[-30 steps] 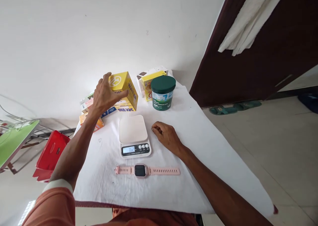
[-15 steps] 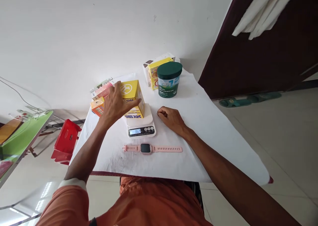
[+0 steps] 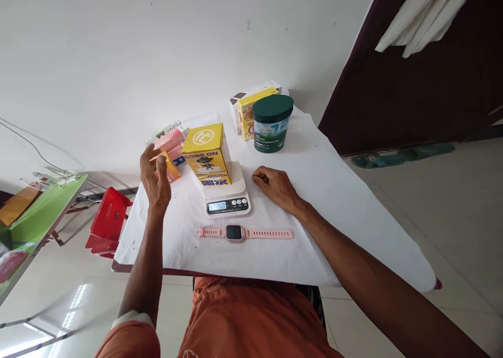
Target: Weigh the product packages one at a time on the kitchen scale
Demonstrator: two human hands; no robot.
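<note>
One pink watch (image 3: 236,232) is lying flat near the front edge of the white-covered table (image 3: 346,211), with one kitchen scale (image 3: 228,205) just behind it. The right hand (image 3: 275,186) is resting beside the scale, curled in a loose fist. The left hand (image 3: 155,177), having just let go, is hanging open and empty with its fingers loosely spread. That is leaving the one yellow box (image 3: 207,153) standing alone on the platform, so the changed readout is showing its weight unaided. Farther back are one green-lidded tub (image 3: 272,123), two cartons (image 3: 246,114) and a pile of packets (image 3: 171,140) too overlapped to count.
</note>
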